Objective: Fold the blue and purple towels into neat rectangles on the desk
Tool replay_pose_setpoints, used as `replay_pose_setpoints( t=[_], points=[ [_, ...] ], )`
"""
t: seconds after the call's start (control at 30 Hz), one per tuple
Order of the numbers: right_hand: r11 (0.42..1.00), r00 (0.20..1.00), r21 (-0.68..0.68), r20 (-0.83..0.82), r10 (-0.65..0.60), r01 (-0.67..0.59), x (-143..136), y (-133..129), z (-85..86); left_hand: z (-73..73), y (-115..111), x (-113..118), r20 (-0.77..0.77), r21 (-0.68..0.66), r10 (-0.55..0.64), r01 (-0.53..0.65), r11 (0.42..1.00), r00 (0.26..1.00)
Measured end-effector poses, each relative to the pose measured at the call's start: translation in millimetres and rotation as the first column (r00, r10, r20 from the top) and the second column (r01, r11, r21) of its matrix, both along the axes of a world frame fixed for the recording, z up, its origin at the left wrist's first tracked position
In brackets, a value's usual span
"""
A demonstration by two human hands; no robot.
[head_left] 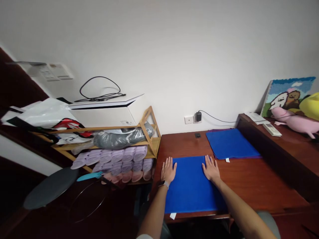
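Observation:
A blue cloth (189,186) lies flat on the brown wooden desk (251,186), with a white tag at its near edge. My left hand (168,170) rests flat at the cloth's far left corner, fingers stretched out, a watch on its wrist. Over the far right corner lies my right hand (211,168), palm down with its fingers extended. Neither hand grips anything. A second blue cloth (233,143) lies farther back to the right, with purple fabric showing from under its edges.
On the left, a wooden rack (150,132) holds rows of slippers (117,156), a white box (107,114) and bags. A raised surface at right carries a remote control (272,129), a pink plush toy (294,122) and a picture (286,94). A charger (198,116) is plugged into the wall.

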State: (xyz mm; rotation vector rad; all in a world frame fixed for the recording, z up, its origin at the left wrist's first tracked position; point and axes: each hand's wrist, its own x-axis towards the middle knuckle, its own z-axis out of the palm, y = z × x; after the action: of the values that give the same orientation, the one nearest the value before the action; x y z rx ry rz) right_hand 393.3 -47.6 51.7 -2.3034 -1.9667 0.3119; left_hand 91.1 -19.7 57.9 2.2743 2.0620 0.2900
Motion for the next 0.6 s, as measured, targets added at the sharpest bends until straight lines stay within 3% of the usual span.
replay_pose_setpoints(
  t=[0.6],
  points=[
    [1.000,0.999,-0.020,-0.041,-0.020,0.019,-0.7,1.5,7.8,-4.9,7.3,-0.3,-0.021,-0.007,0.030,-0.030,1.000,0.999]
  ],
)
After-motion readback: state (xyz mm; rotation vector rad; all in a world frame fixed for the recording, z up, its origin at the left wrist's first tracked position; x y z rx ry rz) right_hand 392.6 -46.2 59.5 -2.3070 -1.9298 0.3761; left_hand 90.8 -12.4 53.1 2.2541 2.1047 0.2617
